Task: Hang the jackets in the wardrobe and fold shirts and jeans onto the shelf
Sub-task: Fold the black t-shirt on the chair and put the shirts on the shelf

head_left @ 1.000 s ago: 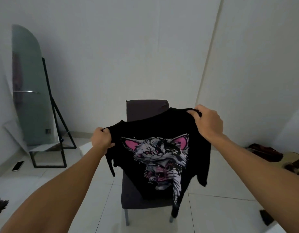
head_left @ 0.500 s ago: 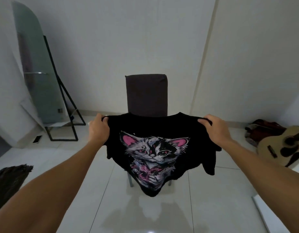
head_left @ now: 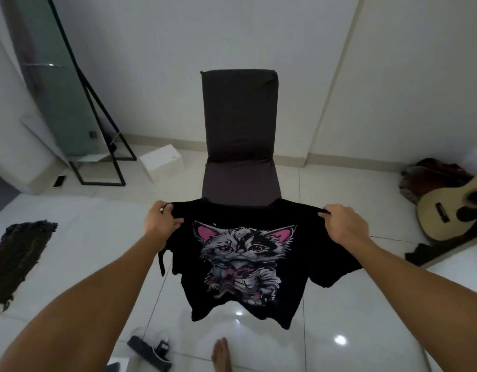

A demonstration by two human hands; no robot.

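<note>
Two hands hold a black cat-print shirt (head_left: 248,264) spread out in front of the dark chair (head_left: 240,124). The left hand (head_left: 162,224) and right hand (head_left: 344,224) each clamp a shoulder.

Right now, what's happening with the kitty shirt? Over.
Both hands, left and right, pinch the shoulders. Black cat shirt hangs spread, print up. Chair ahead, slipper by the foot.

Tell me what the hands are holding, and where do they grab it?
Both hands hold up a black cat T-shirt in the air. The left hand pinches one shoulder and the right hand pinches the other shoulder, so it hangs spread out between them.
</note>
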